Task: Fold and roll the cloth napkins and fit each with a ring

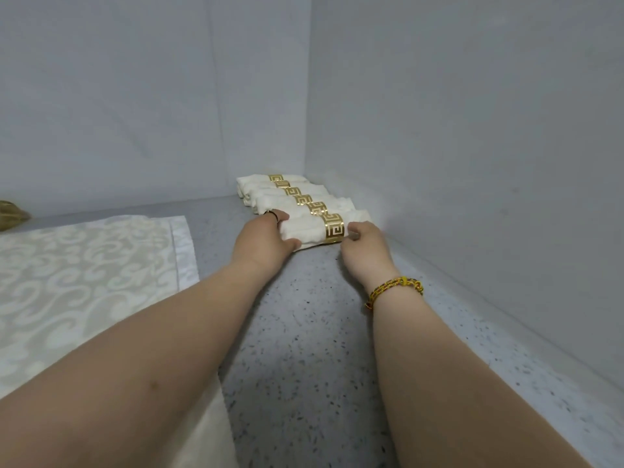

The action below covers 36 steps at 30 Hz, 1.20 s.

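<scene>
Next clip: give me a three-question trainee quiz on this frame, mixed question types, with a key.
1. True or false: the nearest rolled napkin already wears a gold ring.
2. Which wrist has the braided bracelet? A left, B right.
3. Fill in: the flat patterned cloth lies on the person's ___ side.
Key: 1 true; 2 B; 3 left.

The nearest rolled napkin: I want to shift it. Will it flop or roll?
Probably soft but not floppy: the napkin holds its roll shape inside the gold ring. Being round, it might roll if nudged, though the left hand and right hand steady its ends. The shiny ring may slip.
</scene>
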{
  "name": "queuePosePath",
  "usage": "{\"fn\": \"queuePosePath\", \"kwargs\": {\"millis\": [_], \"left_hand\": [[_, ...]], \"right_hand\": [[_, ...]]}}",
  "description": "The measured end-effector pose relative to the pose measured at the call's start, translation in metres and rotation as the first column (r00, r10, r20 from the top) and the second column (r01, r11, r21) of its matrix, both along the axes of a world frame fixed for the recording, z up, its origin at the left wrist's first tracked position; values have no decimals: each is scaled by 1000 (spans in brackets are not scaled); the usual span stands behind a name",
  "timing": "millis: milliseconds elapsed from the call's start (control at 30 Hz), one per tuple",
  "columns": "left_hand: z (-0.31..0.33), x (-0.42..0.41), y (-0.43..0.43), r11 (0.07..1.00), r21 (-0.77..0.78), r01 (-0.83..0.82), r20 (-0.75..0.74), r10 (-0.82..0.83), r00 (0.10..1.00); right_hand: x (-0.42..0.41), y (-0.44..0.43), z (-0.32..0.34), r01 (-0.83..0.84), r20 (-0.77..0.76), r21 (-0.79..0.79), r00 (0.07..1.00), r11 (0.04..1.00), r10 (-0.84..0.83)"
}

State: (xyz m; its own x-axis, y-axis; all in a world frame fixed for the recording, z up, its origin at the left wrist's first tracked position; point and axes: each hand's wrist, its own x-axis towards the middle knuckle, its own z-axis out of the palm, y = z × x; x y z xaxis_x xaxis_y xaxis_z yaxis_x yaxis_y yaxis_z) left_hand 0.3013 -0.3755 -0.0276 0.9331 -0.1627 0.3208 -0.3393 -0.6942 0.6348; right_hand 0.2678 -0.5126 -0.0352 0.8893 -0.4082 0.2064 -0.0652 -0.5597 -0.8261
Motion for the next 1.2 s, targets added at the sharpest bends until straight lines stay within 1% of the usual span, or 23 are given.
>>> {"fn": "queuePosePath", "kwargs": {"millis": [67, 167, 233, 467, 533, 633, 700, 733, 800, 833, 900, 967, 1000, 1067, 1133, 1200], "left_hand": [[-2, 2, 0, 1000, 20, -11, 7, 11, 1000], [-2, 2, 3, 993, 113, 16, 2, -17, 1000], [-1, -1, 7, 989, 136, 65, -5, -64, 998], [15, -40, 54, 984, 144, 107, -5, -107, 994], [17, -59, 77, 982, 147, 122, -41, -117, 992], [18, -93, 119, 985, 132, 113, -125, -96, 987], [16, -115, 146, 988, 116, 102, -187, -79, 979], [16, -127, 162, 987, 124, 107, -189, -82, 978], [13, -146, 189, 983, 129, 126, -194, -100, 976], [15, -159, 203, 983, 124, 134, -201, -107, 974], [18, -180, 225, 980, 122, 158, -227, -127, 966], [20, -205, 247, 972, 146, 184, -249, -144, 958], [18, -216, 255, 969, 154, 192, -258, -149, 955], [15, -241, 276, 967, 174, 188, -259, -139, 956], [10, -261, 294, 957, 182, 227, -254, -177, 951], [7, -276, 307, 950, 187, 249, -266, -196, 944]], "right_hand": [[2, 1, -3, -1, -17, -103, 1000, 995, -1], [0, 1, -6, 15, -43, -217, 999, 976, -25], [-3, 2, -6, 18, -36, -244, 999, 970, -27], [-16, 9, -1, 13, 23, -342, 1000, 940, -5], [-21, 11, 2, 27, 48, -387, 999, 922, -10], [-33, 27, 13, 11, 92, -425, 995, 905, 31], [-45, 41, 19, -25, 85, -415, 994, 910, 66], [-54, 53, 23, -59, 67, -392, 993, 918, 93], [-72, 72, 27, -166, -18, -354, 985, 920, 171], [-85, 85, 30, -235, -73, -353, 972, 906, 223], [-112, 109, 35, -365, -153, -335, 931, 869, 332], [-145, 138, 42, -502, -164, -263, 865, 824, 475], [-161, 152, 45, -585, -167, -226, 811, 779, 560], [-196, 183, 52, -742, -232, -208, 670, 637, 705], [-223, 207, 49, -837, -293, -207, 547, 506, 784], [-238, 224, 42, -872, -319, -255, 483, 417, 815]]}}
